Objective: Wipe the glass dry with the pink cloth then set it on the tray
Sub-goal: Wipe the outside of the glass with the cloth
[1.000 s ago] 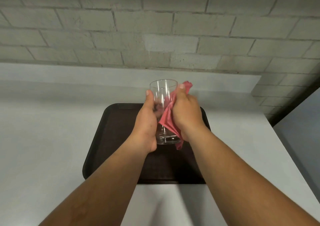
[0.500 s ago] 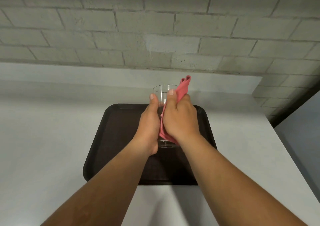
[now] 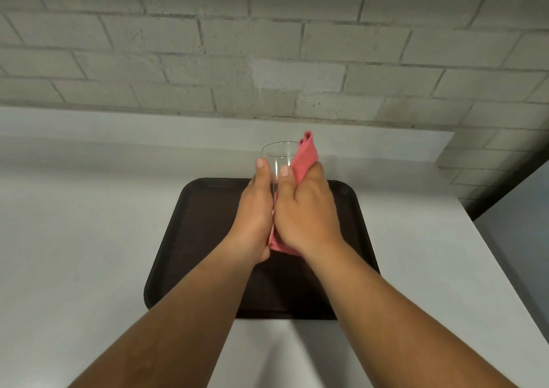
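A clear drinking glass (image 3: pixel 279 154) is held upright in the air above the dark brown tray (image 3: pixel 205 239). My left hand (image 3: pixel 255 218) grips its left side, thumb up near the rim. My right hand (image 3: pixel 306 209) presses the pink cloth (image 3: pixel 306 157) against the glass's right side. One end of the cloth sticks up past the rim, another peeks out below my palm. Most of the glass, including its base, is hidden by my hands.
The tray lies on a white counter (image 3: pixel 89 239) that ends at a right edge (image 3: pixel 463 283). A grey brick wall (image 3: pixel 267 46) rises behind the counter.
My right hand with the cloth has slid leftward around the glass, closing against my left hand. The lower part of the glass, visible earlier, is now covered.
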`<action>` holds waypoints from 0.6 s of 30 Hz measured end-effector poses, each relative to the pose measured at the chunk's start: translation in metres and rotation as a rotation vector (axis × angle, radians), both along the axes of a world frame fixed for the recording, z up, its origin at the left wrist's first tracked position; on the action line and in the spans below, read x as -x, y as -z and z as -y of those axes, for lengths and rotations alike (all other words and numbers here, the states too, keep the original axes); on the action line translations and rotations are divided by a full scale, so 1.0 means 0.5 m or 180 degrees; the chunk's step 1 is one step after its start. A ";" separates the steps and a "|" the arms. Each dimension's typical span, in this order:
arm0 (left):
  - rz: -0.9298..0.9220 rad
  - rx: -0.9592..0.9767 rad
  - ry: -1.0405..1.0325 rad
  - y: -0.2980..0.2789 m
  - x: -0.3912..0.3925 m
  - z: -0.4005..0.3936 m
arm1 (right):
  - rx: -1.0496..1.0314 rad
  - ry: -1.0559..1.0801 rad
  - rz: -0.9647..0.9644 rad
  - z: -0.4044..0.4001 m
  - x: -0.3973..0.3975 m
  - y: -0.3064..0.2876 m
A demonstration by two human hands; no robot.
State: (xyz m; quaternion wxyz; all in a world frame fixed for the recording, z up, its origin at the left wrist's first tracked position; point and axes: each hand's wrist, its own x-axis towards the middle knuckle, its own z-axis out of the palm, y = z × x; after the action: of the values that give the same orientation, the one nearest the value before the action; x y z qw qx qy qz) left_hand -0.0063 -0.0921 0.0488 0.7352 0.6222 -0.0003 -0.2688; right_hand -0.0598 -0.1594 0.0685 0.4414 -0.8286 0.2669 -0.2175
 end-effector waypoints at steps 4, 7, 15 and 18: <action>-0.0179 0.0103 0.0180 -0.004 0.007 -0.002 | -0.0970 0.0089 0.0047 0.054 -0.022 -0.025; -0.0148 0.0163 0.0363 -0.015 0.019 -0.005 | -0.1664 0.0137 0.0007 0.071 -0.022 -0.020; 0.0419 -0.0385 0.0209 -0.013 0.008 0.007 | -0.0593 0.0186 0.0079 0.054 -0.026 -0.010; 0.0132 -0.0237 0.0441 -0.013 0.008 0.012 | -0.0426 0.0040 0.0142 0.049 -0.018 -0.012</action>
State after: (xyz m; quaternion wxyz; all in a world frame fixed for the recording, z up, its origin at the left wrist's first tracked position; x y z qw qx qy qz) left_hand -0.0102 -0.0982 0.0555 0.6910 0.6531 -0.0486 -0.3060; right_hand -0.0508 -0.1840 0.0745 0.5003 -0.7905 0.2762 -0.2204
